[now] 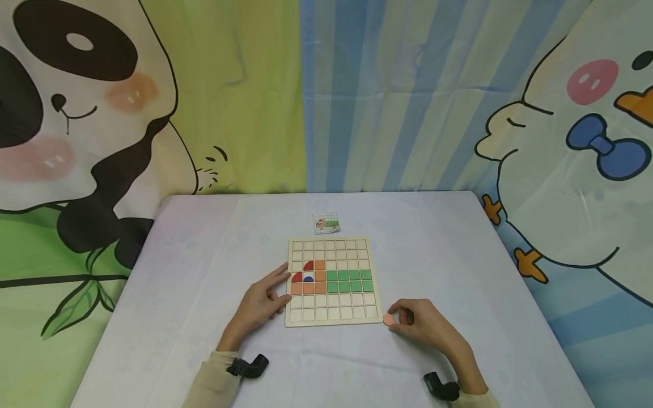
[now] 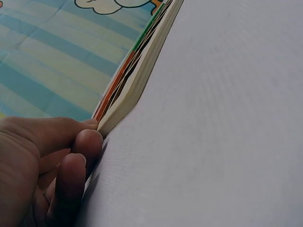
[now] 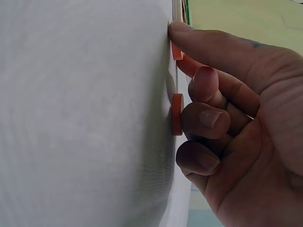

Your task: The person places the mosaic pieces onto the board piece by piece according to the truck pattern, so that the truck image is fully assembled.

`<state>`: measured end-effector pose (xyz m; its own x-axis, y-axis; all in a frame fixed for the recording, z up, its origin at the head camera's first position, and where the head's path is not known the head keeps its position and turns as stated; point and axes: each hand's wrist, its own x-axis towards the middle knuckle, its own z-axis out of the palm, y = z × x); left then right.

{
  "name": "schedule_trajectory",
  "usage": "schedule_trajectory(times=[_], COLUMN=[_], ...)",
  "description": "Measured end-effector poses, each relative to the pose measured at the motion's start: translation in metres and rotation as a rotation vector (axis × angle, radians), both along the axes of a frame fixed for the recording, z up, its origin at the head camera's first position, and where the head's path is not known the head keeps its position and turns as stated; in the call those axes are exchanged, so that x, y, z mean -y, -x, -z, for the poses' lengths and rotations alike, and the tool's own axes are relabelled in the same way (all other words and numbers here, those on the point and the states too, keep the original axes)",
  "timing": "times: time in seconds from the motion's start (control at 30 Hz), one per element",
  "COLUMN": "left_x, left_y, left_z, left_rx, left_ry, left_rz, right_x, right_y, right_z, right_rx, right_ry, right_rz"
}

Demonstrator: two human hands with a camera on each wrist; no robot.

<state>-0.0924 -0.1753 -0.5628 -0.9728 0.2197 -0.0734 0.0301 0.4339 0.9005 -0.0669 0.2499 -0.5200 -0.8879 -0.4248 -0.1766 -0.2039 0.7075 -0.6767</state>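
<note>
A wooden grid board (image 1: 334,311) lies on the table, with green square tiles (image 1: 350,281), orange tiles (image 1: 308,288), red quarter-round tiles and a blue-and-white tile set in its cells. My left hand (image 1: 260,306) touches the board's left edge with thumb and fingertips, other fingers loosely bent. By the board's lower right corner, my right hand (image 1: 423,326) pinches a round, light-orange piece (image 1: 389,319) between thumb and index finger. The right wrist view shows a second orange piece (image 3: 177,114) beside that hand's bent fingers; whether they touch it I cannot tell.
A small picture card (image 1: 326,222) with a gridded coloured pattern lies just beyond the board. The white-covered table (image 1: 204,238) ends at a cartoon-printed curtain (image 1: 357,96) behind. Black wrist mounts sit on both arms.
</note>
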Motion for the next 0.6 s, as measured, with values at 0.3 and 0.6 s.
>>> schedule_trajectory(times=[0.3, 0.6], left_x=[-0.0015, -0.0025], left_y=[-0.0001, -0.0002], left_z=[0.0001, 0.0016], left_rx=[-0.009, 0.003], left_ry=[0.01, 0.011], left_rz=[-0.01, -0.031], right_x=[0.0017, 0.0056], right_y=[0.0001, 0.0003], right_z=[-0.0005, -0.0013], right_rx=[0.01, 0.016], right_ry=[-0.017, -0.057], right_rz=[0.004, 0.019])
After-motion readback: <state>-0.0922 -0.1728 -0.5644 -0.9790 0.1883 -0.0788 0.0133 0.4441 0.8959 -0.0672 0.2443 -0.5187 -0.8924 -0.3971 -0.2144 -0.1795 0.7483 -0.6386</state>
